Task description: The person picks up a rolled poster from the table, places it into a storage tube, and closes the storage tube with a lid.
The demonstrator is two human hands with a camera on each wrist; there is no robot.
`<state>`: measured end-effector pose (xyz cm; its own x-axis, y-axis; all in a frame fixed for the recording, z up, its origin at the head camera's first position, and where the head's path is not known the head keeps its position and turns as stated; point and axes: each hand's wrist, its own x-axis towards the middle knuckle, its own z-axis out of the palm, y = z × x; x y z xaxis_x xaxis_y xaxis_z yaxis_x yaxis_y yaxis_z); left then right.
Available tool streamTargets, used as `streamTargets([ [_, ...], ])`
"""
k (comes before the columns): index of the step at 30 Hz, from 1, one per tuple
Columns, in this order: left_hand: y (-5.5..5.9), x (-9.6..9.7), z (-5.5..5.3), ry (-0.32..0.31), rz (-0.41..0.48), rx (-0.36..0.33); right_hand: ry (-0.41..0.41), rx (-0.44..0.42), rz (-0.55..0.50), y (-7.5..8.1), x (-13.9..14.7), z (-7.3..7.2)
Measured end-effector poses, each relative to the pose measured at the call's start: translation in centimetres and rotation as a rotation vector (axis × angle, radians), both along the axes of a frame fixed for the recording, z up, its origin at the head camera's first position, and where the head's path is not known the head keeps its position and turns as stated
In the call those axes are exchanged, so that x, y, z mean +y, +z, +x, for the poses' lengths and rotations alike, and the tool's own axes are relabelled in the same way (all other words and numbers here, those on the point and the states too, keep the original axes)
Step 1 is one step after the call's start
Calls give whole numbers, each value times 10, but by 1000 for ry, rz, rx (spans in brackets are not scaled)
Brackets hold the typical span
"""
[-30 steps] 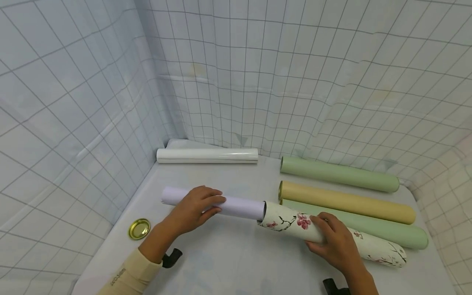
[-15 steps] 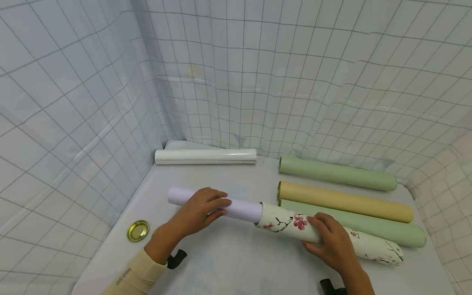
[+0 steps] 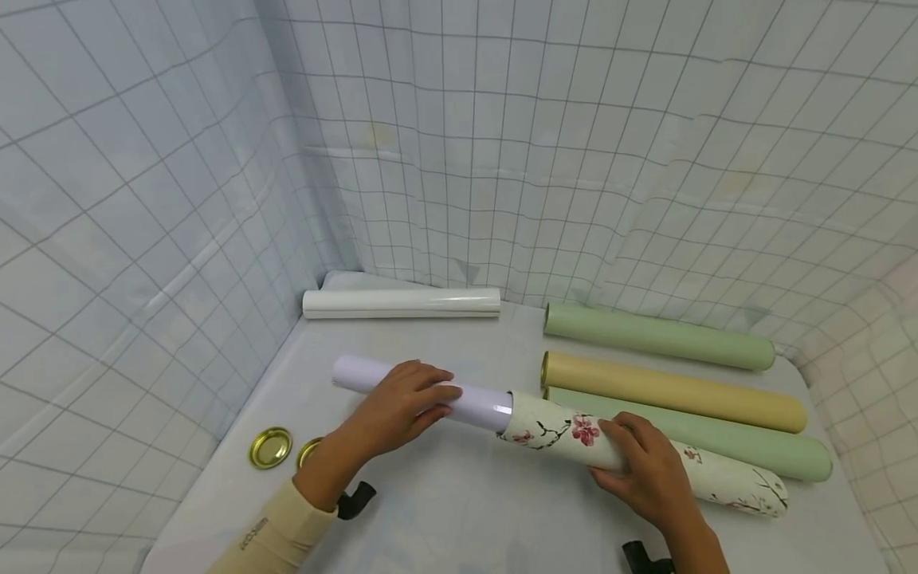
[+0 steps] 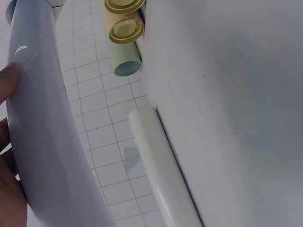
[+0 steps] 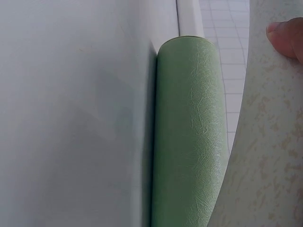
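- The left hand [image 3: 403, 405] grasps the lilac roll [image 3: 480, 404], its fingers laid over the top and its thumb against the side nearer the person.
- The right hand [image 3: 645, 470] grips the floral tube [image 3: 548, 426] around its middle, thumb on the near side.
- The lilac roll's right end sits inside the left mouth of the floral tube; most of the roll's length shows outside, slanting toward the left edge of the worktop [image 3: 466, 510].
- Roll and tube lie roughly in line across the middle of the worktop, the tube's far end pointing to the right edge; whether they rest on the surface is hard to tell.
- Just behind the floral tube, toward the right edge, lies a pale green tube [image 3: 753, 446], with a yellow tube [image 3: 674, 391] beside it; both have gold caps on their left ends.
- A second green tube [image 3: 660, 335] lies near the far right corner, its left end a hollow mouth.
- A glossy white roll [image 3: 402, 303] lies along the far edge, by the far left corner.
- Near the left edge is a round gold lid [image 3: 270, 448]; another gold lid [image 3: 307, 451] is partly hidden by the left wrist.
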<state>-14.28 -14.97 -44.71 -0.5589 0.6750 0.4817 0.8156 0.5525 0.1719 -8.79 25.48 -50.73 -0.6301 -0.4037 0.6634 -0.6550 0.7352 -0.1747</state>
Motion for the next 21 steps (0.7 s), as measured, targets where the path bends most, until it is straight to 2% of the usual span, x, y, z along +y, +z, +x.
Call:
streamTargets([
  [8, 0, 9, 1, -13, 20, 28, -19, -53, 10, -4, 0, 2],
  [21, 1, 29, 3, -27, 4, 70, -8, -25, 16, -3, -3, -1],
])
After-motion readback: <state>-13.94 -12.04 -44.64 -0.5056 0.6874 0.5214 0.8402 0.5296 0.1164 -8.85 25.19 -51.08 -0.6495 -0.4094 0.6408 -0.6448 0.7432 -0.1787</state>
